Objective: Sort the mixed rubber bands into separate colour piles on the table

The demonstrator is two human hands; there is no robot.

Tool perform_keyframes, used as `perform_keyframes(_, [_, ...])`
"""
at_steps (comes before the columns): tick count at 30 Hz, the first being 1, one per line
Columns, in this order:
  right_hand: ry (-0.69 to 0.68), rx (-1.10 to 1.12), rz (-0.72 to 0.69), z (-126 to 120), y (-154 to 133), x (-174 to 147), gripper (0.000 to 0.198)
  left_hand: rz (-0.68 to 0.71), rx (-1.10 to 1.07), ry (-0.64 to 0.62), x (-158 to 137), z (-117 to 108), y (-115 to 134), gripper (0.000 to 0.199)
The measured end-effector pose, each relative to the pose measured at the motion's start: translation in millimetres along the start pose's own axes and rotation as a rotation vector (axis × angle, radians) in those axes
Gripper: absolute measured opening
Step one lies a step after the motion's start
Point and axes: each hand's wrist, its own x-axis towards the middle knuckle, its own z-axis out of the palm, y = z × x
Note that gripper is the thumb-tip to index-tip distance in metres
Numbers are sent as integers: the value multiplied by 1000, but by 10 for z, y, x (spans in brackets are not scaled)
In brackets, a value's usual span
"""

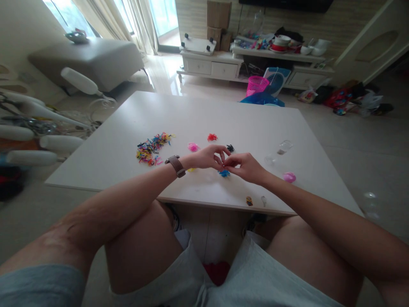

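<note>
Over the white table (179, 117), my left hand (209, 157) and my right hand (245, 167) meet at the fingertips. Both are closed in a pinch; whatever lies between them is too small to make out. Just beneath the fingers is a small heap of blue bits (224, 174), with black bits (230, 148) behind them. Pink bits (193, 147) and red bits (211, 137) form separate heaps farther back. My left wrist partly hides some yellow bits (191, 170). A larger mixed pile of multicoloured small strips or bands (150, 149) spreads out to the left.
At right lie a clear plastic container (285, 146) and a pink rounded item (289, 177). A small yellow-and-blue cartoon figure (249, 201) and a small pale metallic piece (263, 200) sit near the front edge. Beyond the table stands a pink basket (256, 86).
</note>
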Motion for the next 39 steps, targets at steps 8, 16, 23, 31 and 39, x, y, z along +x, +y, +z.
perform_keyframes(8, [60, -85, 14, -30, 40, 3, 10, -33, -14, -14, -6, -58, -56, 50])
perform_keyframes(16, [188, -144, 110, -165, 169, 20, 12, -251, 300, 566, -147, -805, -318, 34])
perform_keyframes(23, [166, -180, 105, -173, 178, 24, 11, -359, 440, 677, -193, -1019, -485, 28])
perform_keyframes(31, [132, -224, 67, -184, 219, 35, 8, -359, 489, 700, -211, -1060, -463, 23])
perform_keyframes(39, [6, -250, 90, -114, 377, 45, 7, -367, 511, 729, -262, -1078, -448, 21])
